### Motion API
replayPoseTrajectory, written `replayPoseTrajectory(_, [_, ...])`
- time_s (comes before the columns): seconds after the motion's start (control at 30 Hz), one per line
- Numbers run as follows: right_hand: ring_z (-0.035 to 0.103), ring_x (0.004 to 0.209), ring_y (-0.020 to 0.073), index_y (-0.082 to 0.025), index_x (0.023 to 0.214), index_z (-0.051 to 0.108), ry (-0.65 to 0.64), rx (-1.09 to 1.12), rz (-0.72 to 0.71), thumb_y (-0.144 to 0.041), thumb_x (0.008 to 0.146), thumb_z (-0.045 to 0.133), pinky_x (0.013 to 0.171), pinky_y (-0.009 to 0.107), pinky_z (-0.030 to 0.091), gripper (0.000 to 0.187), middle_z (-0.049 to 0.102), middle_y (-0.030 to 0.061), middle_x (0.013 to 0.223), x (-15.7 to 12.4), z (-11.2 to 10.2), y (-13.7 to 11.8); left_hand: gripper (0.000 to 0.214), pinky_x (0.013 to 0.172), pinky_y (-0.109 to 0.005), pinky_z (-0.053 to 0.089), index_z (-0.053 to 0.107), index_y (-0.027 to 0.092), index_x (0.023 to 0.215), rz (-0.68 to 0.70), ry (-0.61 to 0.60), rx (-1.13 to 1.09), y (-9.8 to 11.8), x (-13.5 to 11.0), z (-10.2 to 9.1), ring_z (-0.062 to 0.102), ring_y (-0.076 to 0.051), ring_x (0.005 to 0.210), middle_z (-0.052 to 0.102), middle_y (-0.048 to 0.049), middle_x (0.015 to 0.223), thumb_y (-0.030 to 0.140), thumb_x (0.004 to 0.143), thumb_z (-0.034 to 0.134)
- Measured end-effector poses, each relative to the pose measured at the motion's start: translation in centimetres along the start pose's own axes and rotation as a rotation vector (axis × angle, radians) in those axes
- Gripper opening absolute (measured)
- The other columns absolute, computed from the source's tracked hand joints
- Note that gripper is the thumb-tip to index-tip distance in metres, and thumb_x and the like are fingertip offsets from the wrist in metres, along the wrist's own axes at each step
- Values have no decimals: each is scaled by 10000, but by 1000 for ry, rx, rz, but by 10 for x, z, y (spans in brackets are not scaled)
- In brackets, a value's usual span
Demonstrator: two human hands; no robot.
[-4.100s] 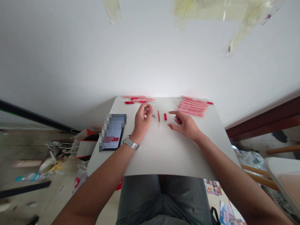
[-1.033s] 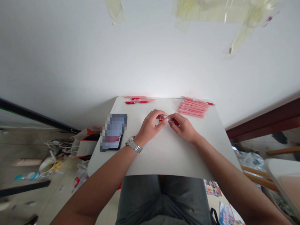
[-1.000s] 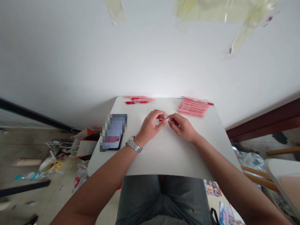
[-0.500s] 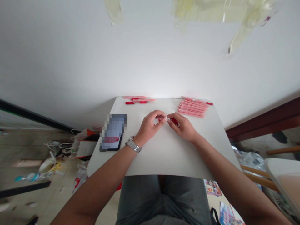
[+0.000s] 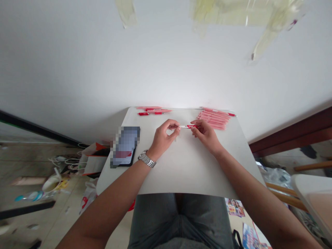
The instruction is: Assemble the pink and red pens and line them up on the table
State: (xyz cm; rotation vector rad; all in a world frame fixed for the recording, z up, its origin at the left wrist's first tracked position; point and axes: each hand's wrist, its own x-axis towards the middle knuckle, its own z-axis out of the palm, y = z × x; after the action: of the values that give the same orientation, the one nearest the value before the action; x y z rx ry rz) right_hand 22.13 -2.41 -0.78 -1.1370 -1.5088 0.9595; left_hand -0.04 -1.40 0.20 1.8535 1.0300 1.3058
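Note:
Both hands meet above the middle of the white table (image 5: 181, 173). My left hand (image 5: 164, 136), with a metal watch on its wrist, pinches the left end of a red and clear pen (image 5: 187, 126). The pen lies level between the two hands. My right hand (image 5: 205, 134) is closed on the pen's red right end. A row of several pink pens (image 5: 214, 117) lies just beyond my right hand. A few red and pink pens (image 5: 153, 110) lie at the table's far left edge.
A dark tablet (image 5: 125, 147) lies on the table's left edge. Bags and clutter (image 5: 85, 160) cover the floor at left. A chair (image 5: 311, 197) stands at right, with magazines (image 5: 236, 207) on the floor beside my knees. A white wall rises behind the table.
The loose pen parts that lay between my hands have been picked up. Both hands came together, then lifted slightly and drew apart with the pen held between them.

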Motion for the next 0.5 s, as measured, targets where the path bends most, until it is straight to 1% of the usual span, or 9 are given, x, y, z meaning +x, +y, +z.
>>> replayPoseTrajectory(0.13, [660, 735, 157, -250, 1120, 637, 51, 160, 55, -573, 900, 760, 697, 313, 564, 410, 687, -6, 826, 1, -1, -1, 101, 968, -341, 574, 682, 226, 1041, 6, -15, 11, 0, 0, 1, 718, -167, 941, 740, -23, 982, 308, 983, 678])
replayPoseTrajectory(0.23, [693, 767, 160, -265, 1109, 627, 84, 246, 92, -564, 885, 779, 750, 330, 597, 403, 730, -1, 872, 1, -2, -1, 91, 963, -337, 581, 685, 227, 1039, 20, -28, 23, 0, -1, 1, 724, -164, 935, 745, -19, 992, 293, 976, 682])
replayPoseTrajectory(0.37, [727, 813, 167, -274, 1098, 630, 125, 328, 152, -563, 854, 814, 817, 356, 630, 420, 767, 10, 942, 0, -2, 1, 83, 970, -327, 578, 689, 233, 1037, 28, -34, 47, 0, -1, 2, 724, -158, 944, 749, -8, 995, 282, 969, 690])
replayPoseTrajectory(0.5, [747, 855, 170, -266, 1031, 644, 145, 386, 190, -561, 826, 844, 865, 366, 639, 411, 775, 12, 970, 1, -2, 2, 74, 969, -321, 576, 689, 234, 1036, 35, -50, 57, 1, -2, 3, 723, -155, 950, 745, -5, 998, 272, 972, 684])
